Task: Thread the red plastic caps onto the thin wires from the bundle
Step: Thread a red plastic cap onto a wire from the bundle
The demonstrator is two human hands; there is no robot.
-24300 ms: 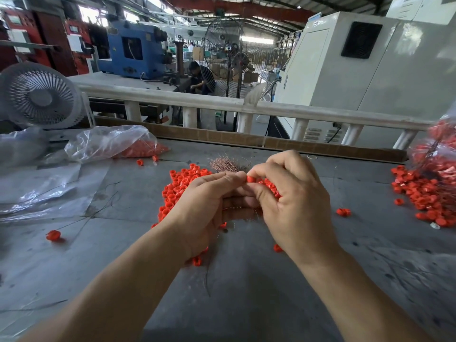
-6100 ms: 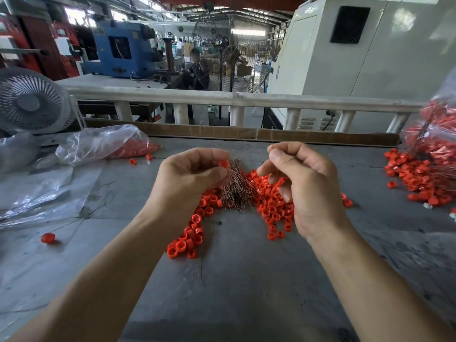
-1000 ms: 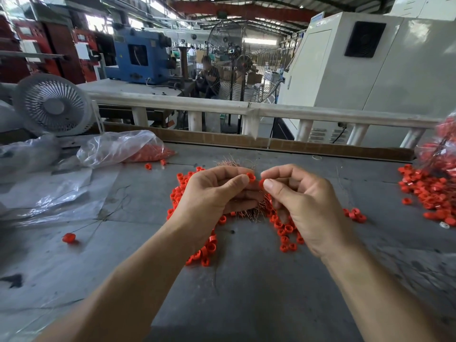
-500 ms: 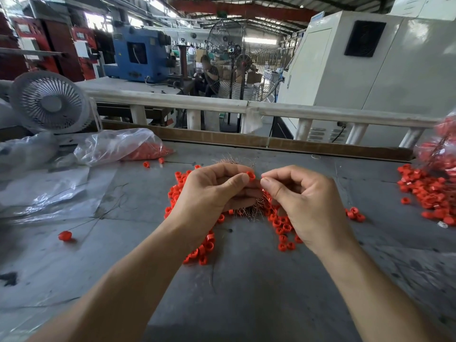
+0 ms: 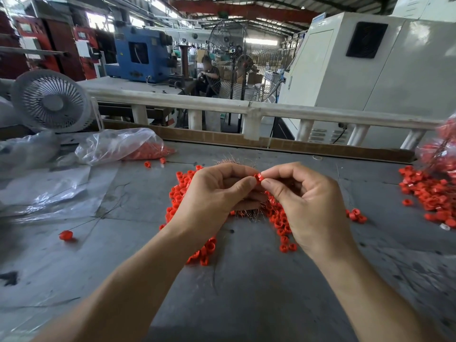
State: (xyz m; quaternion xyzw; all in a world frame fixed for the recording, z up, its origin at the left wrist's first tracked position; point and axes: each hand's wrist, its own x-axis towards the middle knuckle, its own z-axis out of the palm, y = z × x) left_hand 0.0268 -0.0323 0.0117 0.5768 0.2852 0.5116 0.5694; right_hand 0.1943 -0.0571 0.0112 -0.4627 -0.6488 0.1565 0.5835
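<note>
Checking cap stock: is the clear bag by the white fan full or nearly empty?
Nearly empty: the clear bag lies slumped flat on the table, red caps only at its right end.

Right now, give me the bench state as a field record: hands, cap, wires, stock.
left hand: pinches the red cap with thumb and forefinger
right hand: pinches the same cap from the other side
red cap: held between both hands above the table
wire bundle: on the table under the hands, mostly hidden
loose caps: heap under the hands on the grey table
second cap pile: far right
plastic bag: back left, holds red caps
threading: wire in cap not visible
</note>
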